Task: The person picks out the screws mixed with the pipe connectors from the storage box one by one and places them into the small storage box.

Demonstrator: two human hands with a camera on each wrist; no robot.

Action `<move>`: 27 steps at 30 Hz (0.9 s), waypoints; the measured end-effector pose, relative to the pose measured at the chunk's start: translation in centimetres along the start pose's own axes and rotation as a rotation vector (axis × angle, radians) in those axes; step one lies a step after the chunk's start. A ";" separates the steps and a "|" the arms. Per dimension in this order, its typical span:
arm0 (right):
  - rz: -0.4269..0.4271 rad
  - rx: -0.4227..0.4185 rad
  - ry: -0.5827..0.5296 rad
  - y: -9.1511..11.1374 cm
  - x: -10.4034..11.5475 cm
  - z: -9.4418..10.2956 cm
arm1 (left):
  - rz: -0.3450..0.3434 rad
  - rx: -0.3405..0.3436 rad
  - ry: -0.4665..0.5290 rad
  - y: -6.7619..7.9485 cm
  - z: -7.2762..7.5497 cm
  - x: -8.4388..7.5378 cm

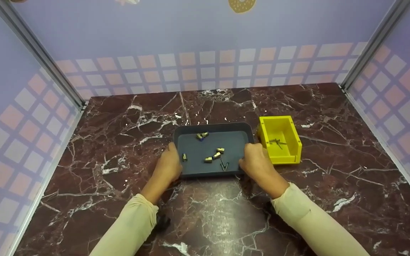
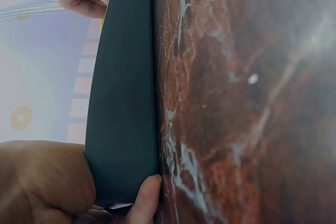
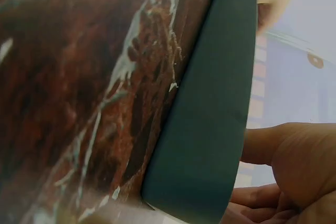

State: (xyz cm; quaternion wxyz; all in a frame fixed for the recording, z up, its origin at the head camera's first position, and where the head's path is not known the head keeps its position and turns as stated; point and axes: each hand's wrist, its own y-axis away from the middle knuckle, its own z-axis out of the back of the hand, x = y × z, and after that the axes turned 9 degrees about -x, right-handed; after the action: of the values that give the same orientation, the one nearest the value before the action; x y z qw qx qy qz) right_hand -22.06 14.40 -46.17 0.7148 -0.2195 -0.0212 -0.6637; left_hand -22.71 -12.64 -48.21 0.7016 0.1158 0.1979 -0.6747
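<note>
A shallow dark grey tray (image 1: 198, 145) sits in the middle of the table. My left hand (image 1: 169, 163) grips its left side, thumb over the rim; in the left wrist view a fingertip (image 2: 148, 195) shows low at the tray's corner. On the opposite side my right hand (image 1: 258, 160) holds the right wall, and in the right wrist view the thumb (image 3: 260, 145) lies against the rim. Several short brass-coloured pieces (image 1: 216, 155) are scattered inside the tray. A few small dark screws (image 1: 224, 165) lie near its front right.
Just right of the tray stands a yellow bin (image 1: 298, 153) with a few dark screws (image 1: 278, 143) in it. The tabletop (image 1: 119, 199) is dark red with a white-veined marble pattern. Lilac panels (image 1: 205, 32) enclose it at the back and both sides.
</note>
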 end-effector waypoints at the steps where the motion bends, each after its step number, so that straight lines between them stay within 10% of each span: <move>1: 0.001 0.002 0.018 0.0 0.1 -0.1 | 0.001 0.001 0.000 0.0 0.0 0.0; 27: 0.074 -0.002 0.146 -0.7 1.6 -1.0 | 0.004 0.014 -0.006 -0.1 -0.1 0.1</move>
State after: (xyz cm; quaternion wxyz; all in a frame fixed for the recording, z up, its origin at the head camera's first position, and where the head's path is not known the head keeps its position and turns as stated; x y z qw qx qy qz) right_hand -22.76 12.52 -46.39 0.7382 -0.1718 0.0398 -0.6511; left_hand -22.85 -12.72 -48.32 0.7026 0.1190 0.1911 -0.6750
